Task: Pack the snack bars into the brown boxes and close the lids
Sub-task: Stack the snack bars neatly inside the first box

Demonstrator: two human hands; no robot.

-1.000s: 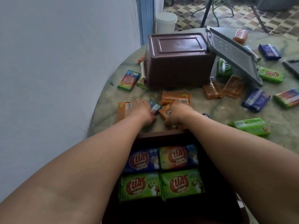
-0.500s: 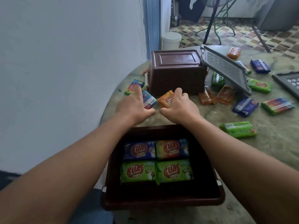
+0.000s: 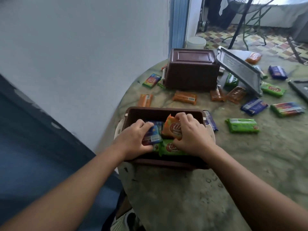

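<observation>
Both hands are down inside the open brown box [image 3: 164, 112] now, when half a second ago they were hovering just past its far rim, each carrying a bar in from the table. The right hand [image 3: 191, 138] is curling its fingers around an orange bar [image 3: 171, 130] and tilting it in against the far right of the box, while the left hand [image 3: 133, 142] is gripping a blue bar [image 3: 152, 135] and pressing it down on the far left. So two more bars are landing as a second layer on the packs already in there; a green bar [image 3: 170, 148] from the bottom layer is poking out on the near side of the box, under the right hand. Going by size for the rest: the table [image 3: 250, 164] is carrying everything, the closed brown box [image 3: 191, 70] is sitting well beyond the open one, and a grey lid [image 3: 240, 70] is leaning up beside that closed box, off to the right and beyond. Loose bars are lying all over, like a green one [image 3: 242, 125] just right of the open box, an orange one [image 3: 184, 98] just beyond it and another orange one [image 3: 145, 100] beyond its left corner. My guess is packing is maybe halfway, with plenty of bars left out and the lid for this box not on yet.
</observation>
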